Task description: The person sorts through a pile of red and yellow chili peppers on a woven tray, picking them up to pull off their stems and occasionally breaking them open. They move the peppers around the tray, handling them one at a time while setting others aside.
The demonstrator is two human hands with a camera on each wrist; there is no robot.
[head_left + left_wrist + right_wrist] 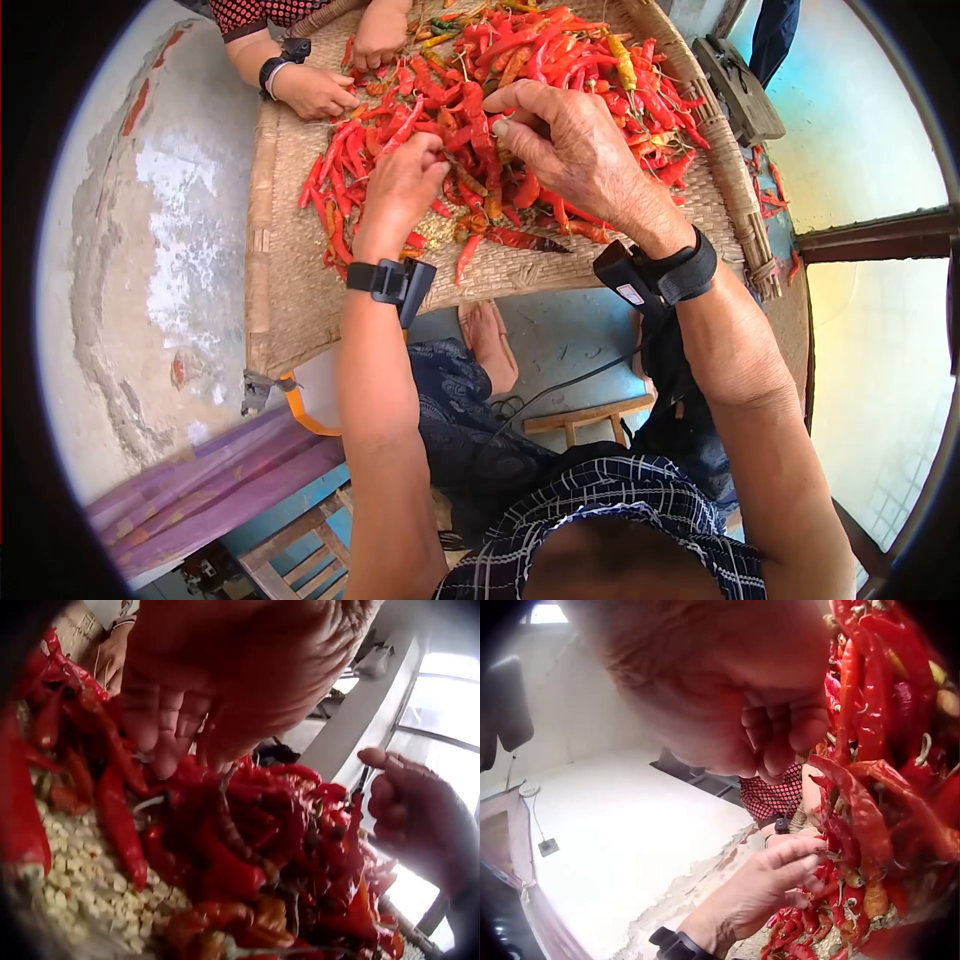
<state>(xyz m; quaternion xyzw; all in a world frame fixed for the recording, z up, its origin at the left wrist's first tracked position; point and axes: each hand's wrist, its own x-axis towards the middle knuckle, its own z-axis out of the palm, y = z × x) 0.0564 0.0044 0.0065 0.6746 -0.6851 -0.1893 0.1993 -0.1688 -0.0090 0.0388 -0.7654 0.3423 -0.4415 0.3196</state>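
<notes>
Red chili peppers (520, 60) lie heaped on a woven tray (290, 290). The left hand (400, 190) is low at the near left of the heap, its fingers bent; in the left wrist view its fingertips meet the top of a thin, brownish-red pepper (229, 817) and appear to pinch it. Above the middle of the heap, the right hand (585, 150) has its index finger and thumb extended a little apart and the other fingers loosely bent. Nothing shows between them. The right wrist view shows the right hand (735, 697) from below, with the left hand (757, 892) beyond.
Another person's two hands (315, 92) are at the heap's far left. Pale seeds (97, 885) lie on the tray beside the peppers. A wooden stool (590, 412) stands below the tray's near edge. Windows (870, 350) are at right, a wall (150, 230) at left.
</notes>
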